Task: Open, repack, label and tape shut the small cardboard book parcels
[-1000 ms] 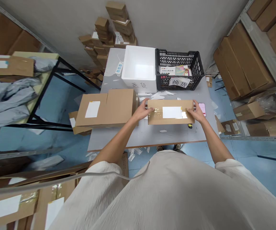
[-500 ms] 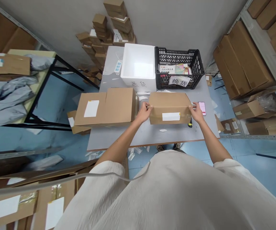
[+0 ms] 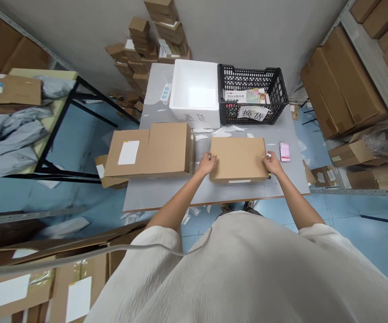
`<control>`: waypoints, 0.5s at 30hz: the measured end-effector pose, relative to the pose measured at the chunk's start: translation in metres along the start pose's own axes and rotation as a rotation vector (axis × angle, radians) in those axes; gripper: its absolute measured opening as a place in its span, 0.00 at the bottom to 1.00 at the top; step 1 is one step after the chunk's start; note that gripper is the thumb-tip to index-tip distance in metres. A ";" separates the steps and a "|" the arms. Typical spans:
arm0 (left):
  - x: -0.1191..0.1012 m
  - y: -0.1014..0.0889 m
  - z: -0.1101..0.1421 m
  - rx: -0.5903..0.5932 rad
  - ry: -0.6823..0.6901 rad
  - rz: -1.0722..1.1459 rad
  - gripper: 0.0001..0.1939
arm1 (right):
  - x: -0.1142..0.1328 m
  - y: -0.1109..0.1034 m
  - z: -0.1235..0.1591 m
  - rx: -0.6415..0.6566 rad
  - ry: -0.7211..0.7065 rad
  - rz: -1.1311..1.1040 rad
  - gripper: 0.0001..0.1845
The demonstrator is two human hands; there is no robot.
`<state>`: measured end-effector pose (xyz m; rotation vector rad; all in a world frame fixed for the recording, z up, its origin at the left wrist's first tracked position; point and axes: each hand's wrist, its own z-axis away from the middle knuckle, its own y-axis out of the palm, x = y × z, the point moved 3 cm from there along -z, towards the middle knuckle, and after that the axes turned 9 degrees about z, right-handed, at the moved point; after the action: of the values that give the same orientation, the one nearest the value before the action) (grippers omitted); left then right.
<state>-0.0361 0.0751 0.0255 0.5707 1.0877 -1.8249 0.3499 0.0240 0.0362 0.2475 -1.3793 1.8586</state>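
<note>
A brown cardboard box lies in front of me on the grey table, its plain face up and a white label just showing on the near side. My left hand grips its left end, thumb on top. At the right end my right hand holds it the same way; the fingers of both hands are partly hidden by the box. A black and yellow tool peeks out beside the box's right near corner. To the right lies a phone with a pink screen.
Larger cardboard boxes stand left on the table. Behind are a white foam bin and a black plastic crate holding books. Paper scraps lie between. Shelving with cartons stands right; a rack with grey parcels is left.
The box has tipped so its labelled side turned down toward me and its plain face points up. Both hands moved slightly nearer to me with it.
</note>
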 end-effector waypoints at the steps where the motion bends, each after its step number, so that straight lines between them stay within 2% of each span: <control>1: 0.002 0.003 -0.002 -0.004 0.001 0.011 0.29 | -0.002 0.002 -0.001 0.010 0.004 -0.010 0.44; 8: 0.008 0.009 -0.017 0.001 0.018 0.090 0.30 | -0.006 0.005 -0.010 0.027 -0.005 -0.130 0.44; 15: -0.015 0.009 -0.043 0.004 0.077 0.184 0.38 | 0.013 0.005 -0.039 0.032 -0.013 -0.288 0.42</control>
<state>-0.0237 0.1175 0.0112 0.7245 1.0472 -1.6572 0.3485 0.0641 0.0248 0.4513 -1.2507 1.6427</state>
